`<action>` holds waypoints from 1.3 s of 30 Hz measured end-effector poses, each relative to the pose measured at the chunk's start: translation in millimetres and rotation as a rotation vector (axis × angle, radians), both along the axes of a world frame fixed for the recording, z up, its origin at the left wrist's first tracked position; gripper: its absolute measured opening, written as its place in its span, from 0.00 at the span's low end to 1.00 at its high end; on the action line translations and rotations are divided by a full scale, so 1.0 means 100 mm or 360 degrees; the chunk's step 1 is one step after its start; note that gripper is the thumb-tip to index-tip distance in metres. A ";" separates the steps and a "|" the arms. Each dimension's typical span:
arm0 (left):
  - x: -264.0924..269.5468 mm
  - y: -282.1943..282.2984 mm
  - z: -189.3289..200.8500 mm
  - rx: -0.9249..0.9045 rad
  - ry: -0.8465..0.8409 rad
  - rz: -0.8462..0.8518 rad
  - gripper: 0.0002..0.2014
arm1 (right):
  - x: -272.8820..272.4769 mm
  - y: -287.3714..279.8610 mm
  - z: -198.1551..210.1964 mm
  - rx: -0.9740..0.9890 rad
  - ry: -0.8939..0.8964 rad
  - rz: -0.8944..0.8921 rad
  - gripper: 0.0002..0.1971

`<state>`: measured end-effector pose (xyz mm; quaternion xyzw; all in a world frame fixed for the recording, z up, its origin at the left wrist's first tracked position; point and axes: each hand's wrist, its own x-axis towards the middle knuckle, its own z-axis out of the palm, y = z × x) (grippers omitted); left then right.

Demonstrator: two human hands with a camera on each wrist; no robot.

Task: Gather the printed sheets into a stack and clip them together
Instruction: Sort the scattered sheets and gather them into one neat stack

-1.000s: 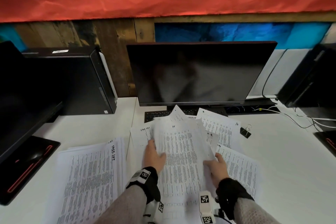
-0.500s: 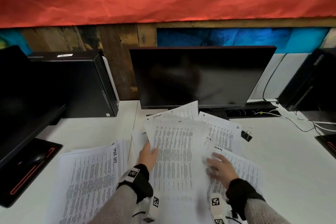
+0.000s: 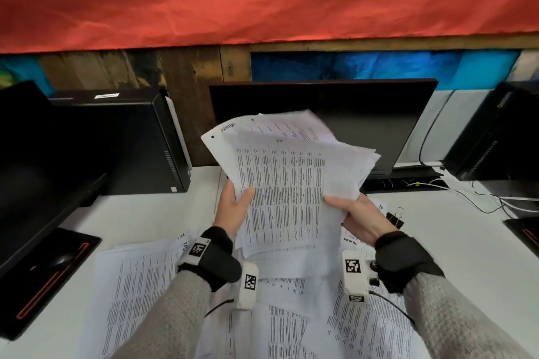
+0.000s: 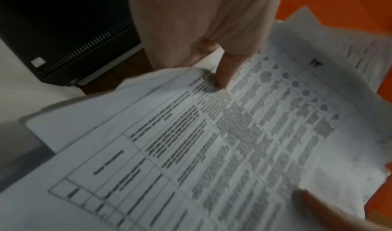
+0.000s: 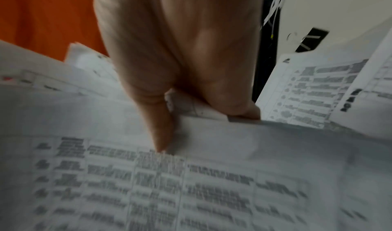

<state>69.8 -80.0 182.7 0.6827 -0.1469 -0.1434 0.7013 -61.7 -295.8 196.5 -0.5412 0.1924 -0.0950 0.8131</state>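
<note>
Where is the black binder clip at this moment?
In the head view, the binder clip lies on the white desk, just beyond the right hand, near the monitor's base.

Dim, even light; motion-blurred wrist views

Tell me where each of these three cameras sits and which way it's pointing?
Head: worn on the head, looking forward and down at the desk; shows both sleeved forearms, left hand and right hand gripping the bundle of sheets.
Left wrist: looks along the left hand's fingers onto the bundle.
Right wrist: looks along the right hand; the binder clip lies beyond.
Shared: all show the bundle; head and right wrist show the clip.
</note>
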 end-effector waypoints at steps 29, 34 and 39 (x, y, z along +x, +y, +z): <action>-0.01 0.44 -1.01 0.0450 0.0668 -0.0230 0.28 | 0.01 0.05 -0.78 -0.0907 0.0347 -0.0551 0.10; -0.15 0.58 -1.36 0.0706 0.0792 -0.0282 0.26 | -0.19 0.09 -1.31 -0.0849 0.0686 -0.0425 0.11; -0.15 0.59 -1.54 0.0918 0.0857 -0.0291 0.34 | -0.27 0.07 -1.51 -0.0524 0.0914 -0.0332 0.08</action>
